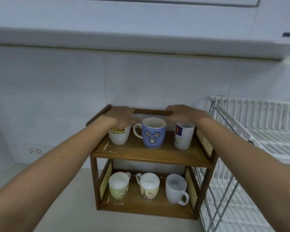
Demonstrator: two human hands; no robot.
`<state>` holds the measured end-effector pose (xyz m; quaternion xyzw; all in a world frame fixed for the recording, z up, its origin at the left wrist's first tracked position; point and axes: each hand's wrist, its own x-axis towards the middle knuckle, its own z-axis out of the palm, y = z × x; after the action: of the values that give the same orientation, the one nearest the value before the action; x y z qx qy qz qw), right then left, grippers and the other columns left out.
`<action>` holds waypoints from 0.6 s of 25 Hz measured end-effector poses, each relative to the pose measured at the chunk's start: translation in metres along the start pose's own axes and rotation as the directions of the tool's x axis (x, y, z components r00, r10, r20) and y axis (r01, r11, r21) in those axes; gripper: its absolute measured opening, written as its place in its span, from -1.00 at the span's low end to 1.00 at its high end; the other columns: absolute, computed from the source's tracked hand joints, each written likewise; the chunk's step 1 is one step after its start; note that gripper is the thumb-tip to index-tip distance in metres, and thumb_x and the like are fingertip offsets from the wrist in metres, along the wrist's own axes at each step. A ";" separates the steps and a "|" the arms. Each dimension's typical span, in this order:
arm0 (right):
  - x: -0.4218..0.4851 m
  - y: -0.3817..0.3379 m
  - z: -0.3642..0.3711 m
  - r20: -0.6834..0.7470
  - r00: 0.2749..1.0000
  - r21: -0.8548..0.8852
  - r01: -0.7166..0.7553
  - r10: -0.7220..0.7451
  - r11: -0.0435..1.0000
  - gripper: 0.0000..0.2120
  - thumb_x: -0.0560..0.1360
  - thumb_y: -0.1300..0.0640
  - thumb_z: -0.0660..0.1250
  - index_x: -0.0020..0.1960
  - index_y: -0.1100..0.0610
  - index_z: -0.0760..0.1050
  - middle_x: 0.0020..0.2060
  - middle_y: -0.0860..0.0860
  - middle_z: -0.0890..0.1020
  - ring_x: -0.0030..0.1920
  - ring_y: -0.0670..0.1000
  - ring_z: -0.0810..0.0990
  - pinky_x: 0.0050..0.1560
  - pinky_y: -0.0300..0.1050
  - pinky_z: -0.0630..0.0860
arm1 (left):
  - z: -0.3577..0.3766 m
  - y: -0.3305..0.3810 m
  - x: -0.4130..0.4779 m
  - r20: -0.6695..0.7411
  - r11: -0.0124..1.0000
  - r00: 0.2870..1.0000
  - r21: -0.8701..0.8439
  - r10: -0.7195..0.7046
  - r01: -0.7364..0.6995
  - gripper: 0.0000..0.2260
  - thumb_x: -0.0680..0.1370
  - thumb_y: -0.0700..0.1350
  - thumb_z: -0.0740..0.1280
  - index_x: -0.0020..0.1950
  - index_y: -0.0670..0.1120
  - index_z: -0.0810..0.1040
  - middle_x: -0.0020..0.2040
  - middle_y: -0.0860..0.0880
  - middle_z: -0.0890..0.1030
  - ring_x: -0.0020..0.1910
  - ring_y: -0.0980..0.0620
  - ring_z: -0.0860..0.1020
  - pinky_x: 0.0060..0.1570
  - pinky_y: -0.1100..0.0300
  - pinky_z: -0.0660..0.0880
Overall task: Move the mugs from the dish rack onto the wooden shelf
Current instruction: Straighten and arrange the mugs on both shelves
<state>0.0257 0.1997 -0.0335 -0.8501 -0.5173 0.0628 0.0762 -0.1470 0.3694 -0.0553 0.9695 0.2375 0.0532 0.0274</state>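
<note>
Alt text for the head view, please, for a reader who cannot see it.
Both hands, left hand and right hand, rest palm down over the top-tier mugs of a two-tier wooden shelf holding six mugs, three per tier, a blue cartoon-face mug top centre. The white dish rack at right shows no mugs.

Both hands (122, 115) (185, 113) outstretched, palms down
</note>
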 end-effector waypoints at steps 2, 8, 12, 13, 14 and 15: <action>-0.003 0.015 -0.008 0.086 0.982 -0.211 -0.149 0.170 0.966 -0.41 0.43 -0.27 0.23 0.33 0.05 0.43 0.29 0.03 0.51 0.20 0.10 0.52 0.16 -0.01 0.50 | 0.006 0.018 0.002 -0.019 0.988 0.994 -0.112 0.107 -0.108 -0.30 0.51 0.34 0.14 0.53 -0.03 0.14 0.52 -0.11 0.27 0.45 -0.14 0.30 0.36 -0.03 0.28; -0.011 0.032 0.005 0.133 0.978 -0.169 -0.139 0.163 0.976 -0.37 0.46 -0.13 0.35 0.47 -0.04 0.25 0.40 0.03 0.38 0.23 0.11 0.47 0.03 -0.08 0.59 | 0.022 0.047 0.016 0.044 0.985 0.992 -0.133 0.121 -0.114 -0.30 0.44 0.37 0.24 0.40 -0.09 0.37 0.33 -0.12 0.52 0.22 -0.12 0.50 0.23 -0.04 0.46; -0.012 0.031 0.001 0.182 0.977 -0.103 -0.098 0.115 0.990 -0.47 0.39 0.21 0.43 0.28 -0.07 0.36 0.25 0.04 0.42 0.13 0.13 0.50 -0.20 -0.12 0.56 | 0.021 0.048 0.020 0.044 0.992 0.993 -0.062 0.108 -0.106 -0.38 0.43 0.37 0.25 0.27 -0.06 0.46 0.20 -0.09 0.60 0.10 -0.09 0.56 0.13 -0.05 0.52; -0.013 0.031 0.001 0.180 0.979 -0.109 -0.080 0.099 0.991 -0.49 0.36 0.25 0.43 0.20 -0.09 0.36 0.19 0.03 0.42 0.11 0.13 0.50 -0.25 -0.14 0.52 | 0.021 0.048 0.020 0.038 0.994 0.994 -0.048 0.101 -0.099 -0.37 0.43 0.36 0.25 0.29 -0.07 0.45 0.21 -0.10 0.59 0.11 -0.10 0.55 0.13 -0.05 0.52; -0.013 0.031 0.001 0.173 0.981 -0.113 -0.066 0.086 0.991 -0.49 0.33 0.28 0.42 0.14 -0.12 0.35 0.14 0.01 0.42 0.08 0.13 0.50 -0.29 -0.16 0.47 | 0.021 0.048 0.021 0.030 0.995 0.995 -0.044 0.095 -0.094 -0.36 0.43 0.36 0.25 0.31 -0.07 0.44 0.21 -0.11 0.59 0.12 -0.11 0.55 0.12 -0.04 0.51; -0.014 0.031 0.002 0.164 0.983 -0.115 -0.059 0.078 0.992 -0.49 0.32 0.29 0.42 0.11 -0.13 0.34 0.11 -0.01 0.42 0.07 0.12 0.50 -0.32 -0.17 0.43 | 0.023 0.048 0.021 0.024 0.995 0.995 -0.039 0.096 -0.095 -0.35 0.43 0.36 0.25 0.33 -0.08 0.43 0.22 -0.11 0.58 0.12 -0.12 0.54 0.12 -0.03 0.51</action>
<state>0.0463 0.1736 -0.0408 -0.8619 -0.4950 0.1084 -0.0167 -0.1038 0.3362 -0.0721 0.9797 0.1894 0.0465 0.0460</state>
